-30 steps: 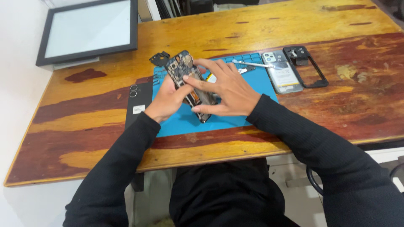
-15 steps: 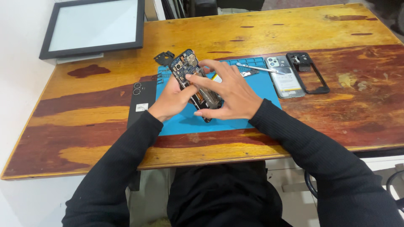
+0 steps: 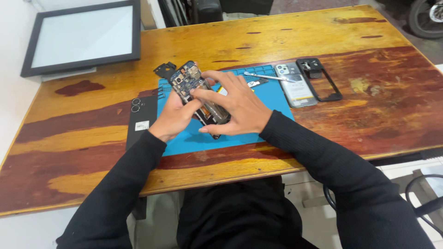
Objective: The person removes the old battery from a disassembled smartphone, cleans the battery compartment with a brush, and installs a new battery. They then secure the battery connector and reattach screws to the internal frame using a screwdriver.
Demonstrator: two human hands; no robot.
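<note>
While my left hand [image 3: 173,117] cradles the opened phone [image 3: 196,90] from underneath, fingers wrapped around its left edge, my right hand [image 3: 235,108] lies over the lower half of it, thumb and index finger pressing on the exposed board area. Both hands are closed on the phone. It sits tilted, camera end pointing toward the far edge of the table [image 3: 92,138], lifted just above the blue work mat [image 3: 272,99] (can't tell if the bottom end touches the mat).

Mat lies mid-table, slightly toward the near edge. Just beyond the phone's top end, at the mat's far left corner, a small black plastic part [image 3: 164,70] lies on the wood. Left of the mat, touching its edge, a black back cover [image 3: 140,122] lies flat, with camera rings at its far end.

On the far right part of the mat: metal tweezers [image 3: 267,76], lying roughly parallel to the far edge. Beside them, overlapping the mat's right edge, a grey rear panel [image 3: 297,87] with camera cutouts. Just right of that, on bare wood, a black phone frame [image 3: 323,78].

Far left corner of the table: a black-framed monitor [image 3: 83,39], screen pale, overhanging the table's left edge.

Both sleeves are black, forearms coming in over the near edge.
</note>
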